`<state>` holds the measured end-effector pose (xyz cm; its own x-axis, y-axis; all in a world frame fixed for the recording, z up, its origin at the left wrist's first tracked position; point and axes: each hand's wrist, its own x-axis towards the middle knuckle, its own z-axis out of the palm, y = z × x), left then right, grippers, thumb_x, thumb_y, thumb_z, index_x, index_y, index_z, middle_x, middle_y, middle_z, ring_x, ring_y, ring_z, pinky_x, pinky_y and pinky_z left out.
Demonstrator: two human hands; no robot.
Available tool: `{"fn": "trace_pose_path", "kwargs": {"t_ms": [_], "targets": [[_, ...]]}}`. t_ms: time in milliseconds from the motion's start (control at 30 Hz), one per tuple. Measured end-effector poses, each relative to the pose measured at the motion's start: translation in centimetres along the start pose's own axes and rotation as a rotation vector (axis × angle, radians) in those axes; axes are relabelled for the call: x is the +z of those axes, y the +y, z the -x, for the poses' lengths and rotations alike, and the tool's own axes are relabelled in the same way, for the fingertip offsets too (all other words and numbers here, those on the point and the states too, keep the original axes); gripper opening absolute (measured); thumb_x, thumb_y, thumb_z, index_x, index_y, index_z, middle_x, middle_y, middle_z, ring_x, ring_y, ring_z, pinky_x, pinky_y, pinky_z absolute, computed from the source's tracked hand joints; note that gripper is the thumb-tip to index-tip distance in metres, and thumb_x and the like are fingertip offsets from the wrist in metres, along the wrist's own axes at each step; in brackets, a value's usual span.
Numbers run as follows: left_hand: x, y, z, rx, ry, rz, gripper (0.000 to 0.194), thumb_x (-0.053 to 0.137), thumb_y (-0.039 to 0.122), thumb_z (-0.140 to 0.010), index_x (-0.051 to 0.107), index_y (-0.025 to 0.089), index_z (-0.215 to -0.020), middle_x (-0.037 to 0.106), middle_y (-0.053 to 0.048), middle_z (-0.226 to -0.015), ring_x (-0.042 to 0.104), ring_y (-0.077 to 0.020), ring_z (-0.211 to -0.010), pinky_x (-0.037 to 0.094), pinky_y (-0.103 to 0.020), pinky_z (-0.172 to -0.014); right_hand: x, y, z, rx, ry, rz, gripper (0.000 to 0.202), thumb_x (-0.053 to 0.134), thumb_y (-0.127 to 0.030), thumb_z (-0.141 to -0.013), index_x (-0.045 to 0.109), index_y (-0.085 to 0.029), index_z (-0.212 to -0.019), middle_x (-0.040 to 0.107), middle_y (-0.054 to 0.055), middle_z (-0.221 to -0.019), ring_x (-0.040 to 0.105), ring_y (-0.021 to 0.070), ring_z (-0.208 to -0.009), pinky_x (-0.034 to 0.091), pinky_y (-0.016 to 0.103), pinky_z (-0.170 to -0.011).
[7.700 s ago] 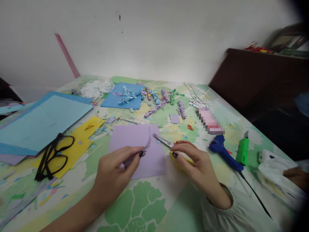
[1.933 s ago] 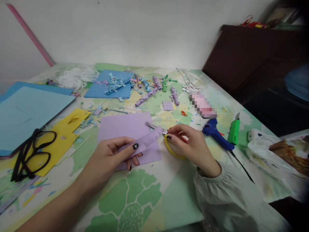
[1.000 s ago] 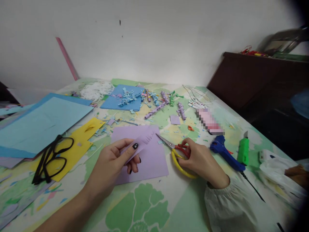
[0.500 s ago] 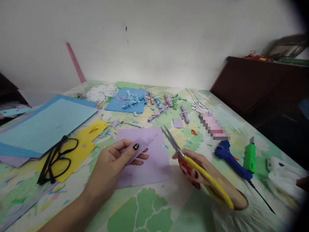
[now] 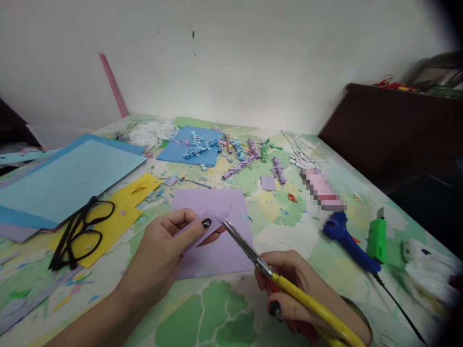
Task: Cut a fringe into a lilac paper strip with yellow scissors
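Head view, clock centred on the lilac sheet (image 5: 224,255) on the table. Left hand (image 5: 162,246), 9 o'clock: thumb and fingers pinched shut, gripping a lilac strip (image 5: 214,216) with a fringed end. Strip is above the sheet. Right hand (image 5: 296,265), 4 o'clock: fingers curled closed around yellow-and-red handles of scissors (image 5: 258,260). Blades point to 10, tips at the fringed end; can't tell if biting. Glasses (image 5: 71,233) at 9, partly over yellow paper (image 5: 126,202). Light-blue sheet (image 5: 79,178) at 10. White string heap (image 5: 154,134) at 11. Rolled lilac paper (image 5: 278,171) between 1 and 2. Blue glue gun (image 5: 352,246) at 3, green cutter (image 5: 377,241) just beyond.
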<state>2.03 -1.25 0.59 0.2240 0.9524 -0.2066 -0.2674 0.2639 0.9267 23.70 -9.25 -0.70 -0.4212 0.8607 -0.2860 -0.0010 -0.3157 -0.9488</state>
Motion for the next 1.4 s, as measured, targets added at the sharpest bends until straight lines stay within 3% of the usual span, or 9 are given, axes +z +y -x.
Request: {"fn": "trace_pose_path", "kwargs": {"t_ms": [133, 333, 533, 767, 933, 1133, 1400], "targets": [[0.2, 0.1, 0.1, -0.027, 0.036, 0.019, 0.016, 0.079, 0.02, -0.07, 0.069, 0.015, -0.06, 0.072, 0.001, -0.066, 0.071, -0.0131, -0.074, 0.058, -0.02, -0.076, 0.1, 0.2, -0.3, 0.01, 0.028, 0.04, 0.038, 0.078, -0.041, -0.07, 0.048, -0.019, -0.074, 0.041, -0.011, -0.049, 0.035, 0.0016, -0.031, 0.031, 0.01, -0.029], [0.1, -0.2, 0.2, -0.018, 0.01, 0.019, 0.013, 0.079, 0.02, -0.071, 0.071, 0.016, -0.062, 0.07, 0.002, -0.066, 0.07, -0.0111, -0.073, 0.058, -0.019, -0.076, 0.6, 0.3, -0.4, 0.005, 0.048, 0.065, 0.035, 0.076, -0.04, -0.07, 0.048, -0.019, -0.075, 0.041, -0.011, -0.05, 0.034, 0.0025, -0.032, 0.027, 0.013, -0.029], [0.0, -0.4, 0.2, -0.013, 0.007, 0.009, 0.015, 0.077, 0.019, -0.073, 0.07, 0.015, -0.06, 0.069, 0.003, -0.065, 0.068, -0.0094, -0.07, 0.058, -0.019, -0.077, 1.0, 0.9, -0.9, -0.146, 0.139, 0.138, 0.027, 0.073, -0.03, -0.07, 0.049, -0.018, -0.073, 0.036, -0.009, -0.055, 0.03, 0.0065, -0.046, 0.023, 0.018, -0.04], [0.2, -0.5, 0.2, -0.018, 0.032, 0.018, 0.015, 0.079, 0.02, -0.07, 0.07, 0.015, -0.059, 0.068, 0.003, -0.064, 0.067, -0.0093, -0.068, 0.058, -0.02, -0.077, 1.2, 1.0, -1.4, -0.125, 0.122, 0.151, 0.024, 0.069, -0.024, -0.071, 0.046, -0.019, -0.068, 0.037, -0.009, -0.052, 0.031, 0.0063, -0.044, 0.022, 0.019, -0.039], [0.2, -0.6, 0.1, -0.027, 0.032, 0.026, 0.013, 0.078, 0.019, -0.07, 0.071, 0.015, -0.06, 0.071, 0.002, -0.065, 0.068, -0.0099, -0.069, 0.058, -0.018, -0.075, 1.3, 1.0, -1.6, -0.127, 0.124, 0.128, 0.028, 0.073, -0.028, -0.07, 0.047, -0.019, -0.068, 0.037, -0.01, -0.05, 0.03, 0.005, -0.041, 0.021, 0.018, -0.038], [0.3, -0.4, 0.3, -0.043, 0.029, 0.12, 0.016, 0.079, 0.017, -0.068, 0.068, 0.015, -0.057, 0.071, 0.002, -0.062, 0.069, -0.0099, -0.069, 0.058, -0.018, -0.075, 1.2, 0.7, -1.5, -0.107, 0.083, 0.069, 0.038, 0.076, -0.045, -0.07, 0.047, -0.02, -0.071, 0.036, -0.01, -0.05, 0.03, 0.0042, -0.038, 0.022, 0.017, -0.034], [0.2, -0.3, 0.3, -0.045, -0.008, 0.156, 0.013, 0.079, 0.017, -0.07, 0.069, 0.014, -0.061, 0.072, 0.001, -0.067, 0.07, -0.0115, -0.073, 0.059, -0.022, -0.077, 0.8, 0.9, -1.1, -0.125, 0.049, 0.06, 0.042, 0.076, -0.051, -0.069, 0.052, -0.018, -0.077, 0.037, -0.008, -0.054, 0.028, 0.0068, -0.046, 0.019, 0.02, -0.039]]}}
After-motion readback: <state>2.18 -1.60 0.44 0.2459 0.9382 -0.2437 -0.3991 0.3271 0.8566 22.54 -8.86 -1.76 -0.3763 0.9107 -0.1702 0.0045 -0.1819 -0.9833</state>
